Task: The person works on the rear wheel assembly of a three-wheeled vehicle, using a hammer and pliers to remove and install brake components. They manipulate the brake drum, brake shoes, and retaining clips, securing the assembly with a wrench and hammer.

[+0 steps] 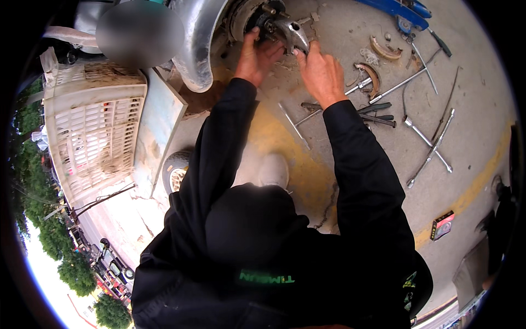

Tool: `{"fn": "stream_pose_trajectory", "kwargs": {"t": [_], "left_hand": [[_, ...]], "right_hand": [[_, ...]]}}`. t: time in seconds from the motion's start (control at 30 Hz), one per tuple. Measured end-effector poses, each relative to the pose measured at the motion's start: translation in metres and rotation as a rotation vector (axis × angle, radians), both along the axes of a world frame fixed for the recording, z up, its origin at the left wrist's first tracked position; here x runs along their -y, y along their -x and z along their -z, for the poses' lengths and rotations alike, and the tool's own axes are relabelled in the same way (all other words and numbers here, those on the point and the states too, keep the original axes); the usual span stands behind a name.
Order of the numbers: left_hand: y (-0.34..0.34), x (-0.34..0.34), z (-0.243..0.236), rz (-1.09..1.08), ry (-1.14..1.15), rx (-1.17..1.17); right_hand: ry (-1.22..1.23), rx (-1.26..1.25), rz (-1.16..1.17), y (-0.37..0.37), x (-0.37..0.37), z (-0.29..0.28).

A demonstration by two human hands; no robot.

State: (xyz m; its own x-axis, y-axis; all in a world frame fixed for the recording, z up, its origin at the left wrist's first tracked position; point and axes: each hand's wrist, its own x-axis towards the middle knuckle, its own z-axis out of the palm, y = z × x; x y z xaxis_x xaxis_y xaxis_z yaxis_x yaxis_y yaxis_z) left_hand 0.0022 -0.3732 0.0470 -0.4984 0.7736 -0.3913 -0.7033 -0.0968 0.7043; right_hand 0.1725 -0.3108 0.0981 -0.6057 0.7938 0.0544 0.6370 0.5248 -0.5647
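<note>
At the top centre is a dirty wheel hub (249, 19) with studs, partly under a silver fender (198, 41). My left hand (259, 59) is at its lower side, thumb up against the hub area and fingers stretched out, somewhat blurred. My right hand (322, 74) is closed round a shiny metal hand tool (296, 34), which looks like pliers. The tool's far end reaches the hub's centre; what it touches there I cannot make out. Right of my right hand lie two curved brake shoes, one (387, 50) farther off and another (374, 79) nearer.
T-handle wrenches (399, 86), black-handled pliers (378, 116) and a cross wrench (433, 147) lie on the concrete floor. A blue jack (402, 15) stands at the upper right. Leftward are a dirty plastic crate (96, 123), a board (156, 118) and a small wheel (178, 170). A red-black box (442, 226) sits lower right.
</note>
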Motion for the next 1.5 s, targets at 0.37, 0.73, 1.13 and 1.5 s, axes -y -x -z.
{"fn": "stream_pose_trajectory", "kwargs": {"t": [0.37,0.73,1.13,1.5], "left_hand": [[0.000,-0.001,-0.001,-0.029,0.012,0.000],[0.006,0.000,0.005,-0.040,0.011,0.022],[-0.005,0.000,-0.011,0.068,0.004,-0.023],[0.008,0.003,0.005,0.061,0.008,0.009]], "right_hand": [[0.061,0.025,-0.041,0.003,-0.003,-0.004],[0.144,-0.042,-0.012,0.011,-0.005,0.005],[1.848,-0.441,0.018,0.010,-0.033,0.021],[0.824,-0.222,0.118,-0.008,0.004,0.028]]}}
